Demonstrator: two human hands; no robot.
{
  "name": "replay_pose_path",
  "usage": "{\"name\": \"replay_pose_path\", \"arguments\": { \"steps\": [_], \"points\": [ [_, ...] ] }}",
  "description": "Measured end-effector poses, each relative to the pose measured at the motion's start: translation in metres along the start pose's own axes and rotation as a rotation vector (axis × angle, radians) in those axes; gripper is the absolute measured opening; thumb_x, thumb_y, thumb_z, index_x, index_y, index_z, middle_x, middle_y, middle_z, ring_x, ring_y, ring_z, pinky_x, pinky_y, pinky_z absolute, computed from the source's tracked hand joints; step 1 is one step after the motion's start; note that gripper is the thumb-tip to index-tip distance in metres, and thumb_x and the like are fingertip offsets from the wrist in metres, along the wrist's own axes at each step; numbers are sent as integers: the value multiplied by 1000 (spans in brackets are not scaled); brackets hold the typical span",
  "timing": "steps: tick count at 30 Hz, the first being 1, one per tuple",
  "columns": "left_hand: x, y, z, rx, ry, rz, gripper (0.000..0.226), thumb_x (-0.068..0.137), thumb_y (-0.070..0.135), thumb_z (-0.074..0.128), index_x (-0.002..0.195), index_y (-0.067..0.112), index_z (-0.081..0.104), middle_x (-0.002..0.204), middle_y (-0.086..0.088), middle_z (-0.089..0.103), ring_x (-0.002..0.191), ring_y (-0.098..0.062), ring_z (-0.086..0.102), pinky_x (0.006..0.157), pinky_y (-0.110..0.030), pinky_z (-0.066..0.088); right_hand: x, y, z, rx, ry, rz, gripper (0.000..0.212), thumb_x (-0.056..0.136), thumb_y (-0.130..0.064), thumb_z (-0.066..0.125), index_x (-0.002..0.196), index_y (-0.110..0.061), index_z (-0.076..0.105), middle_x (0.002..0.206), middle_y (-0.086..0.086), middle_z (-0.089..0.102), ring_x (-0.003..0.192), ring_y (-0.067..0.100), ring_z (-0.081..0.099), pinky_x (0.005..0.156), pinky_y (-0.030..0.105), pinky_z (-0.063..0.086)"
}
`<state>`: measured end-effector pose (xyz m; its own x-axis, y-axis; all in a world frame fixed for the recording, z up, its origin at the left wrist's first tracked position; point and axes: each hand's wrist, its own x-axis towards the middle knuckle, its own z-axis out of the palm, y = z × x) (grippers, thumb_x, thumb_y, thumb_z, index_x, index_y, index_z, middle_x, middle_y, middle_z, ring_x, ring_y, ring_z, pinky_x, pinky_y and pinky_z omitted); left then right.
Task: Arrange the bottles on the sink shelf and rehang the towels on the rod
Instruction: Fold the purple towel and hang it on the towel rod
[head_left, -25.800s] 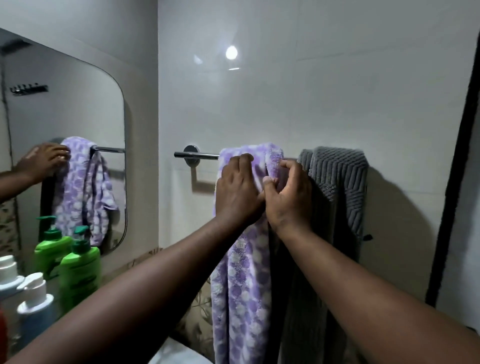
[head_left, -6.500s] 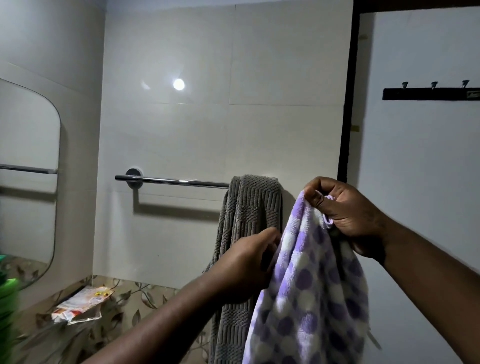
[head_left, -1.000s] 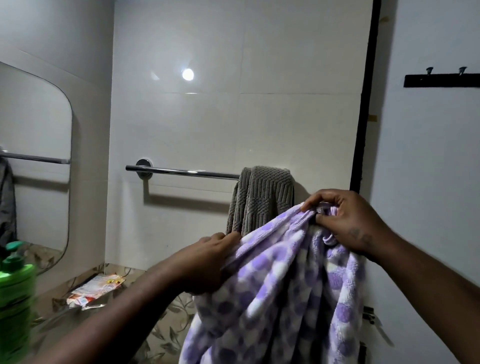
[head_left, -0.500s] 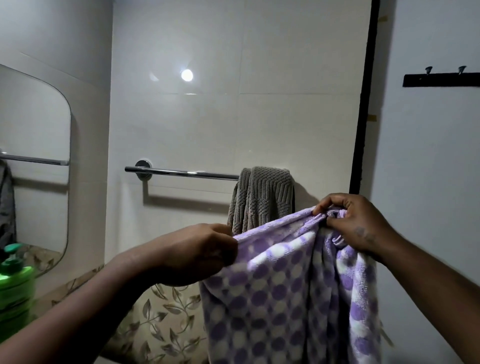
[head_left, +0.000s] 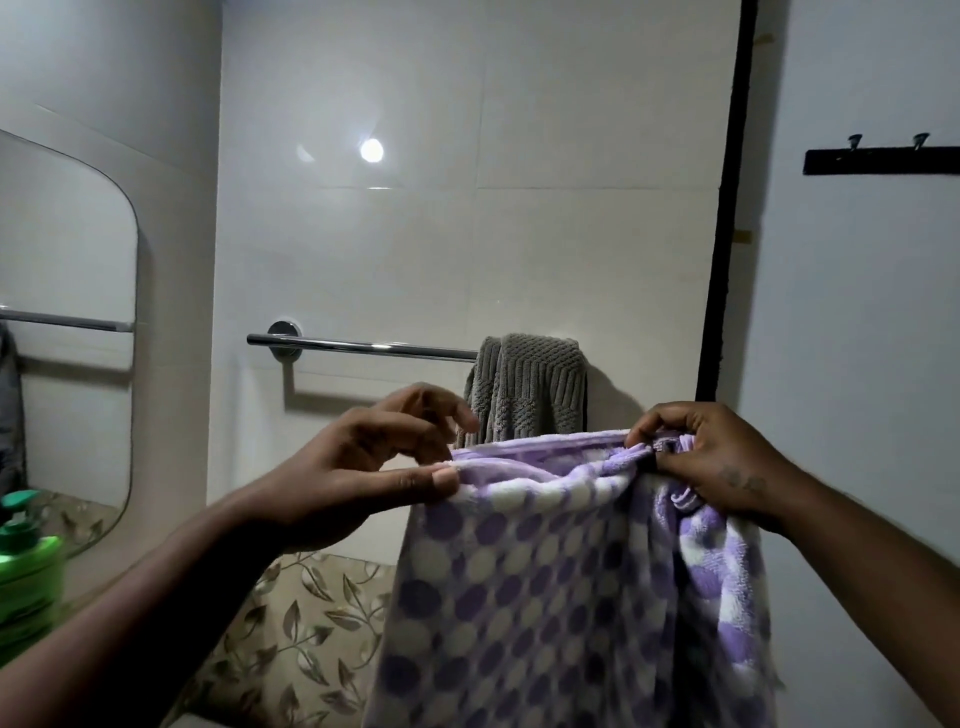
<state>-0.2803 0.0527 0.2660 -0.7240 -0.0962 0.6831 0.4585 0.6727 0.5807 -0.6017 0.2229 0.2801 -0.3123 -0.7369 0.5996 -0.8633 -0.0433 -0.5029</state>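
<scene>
The towel (head_left: 545, 597) looks soft, limp and light. The left grip (head_left: 358, 462) pinches its top hem, the right grip (head_left: 717, 457) clenches the bunched corner — top corners seem the right hold.

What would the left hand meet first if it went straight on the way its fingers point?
Probably the grey towel on the rod: the left hand, pinching the purple towel, points its fingers right and slightly up at it. Depth is unclear.
</scene>
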Motion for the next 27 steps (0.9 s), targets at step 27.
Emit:
{"name": "replay_pose_path", "arguments": {
  "steps": [27],
  "points": [
    [1, -14, 28, -410, 273, -431, 16, 89, 5, 65, 83, 6, 51, 63, -7, 50, 50, -14, 48, 46, -21, 44, -4, -25, -3, 514, 247, 359, 31, 75, -29, 87, 84, -14, 61, 74, 6, 48, 59, 19, 41, 67, 38, 43]
  ]
}}
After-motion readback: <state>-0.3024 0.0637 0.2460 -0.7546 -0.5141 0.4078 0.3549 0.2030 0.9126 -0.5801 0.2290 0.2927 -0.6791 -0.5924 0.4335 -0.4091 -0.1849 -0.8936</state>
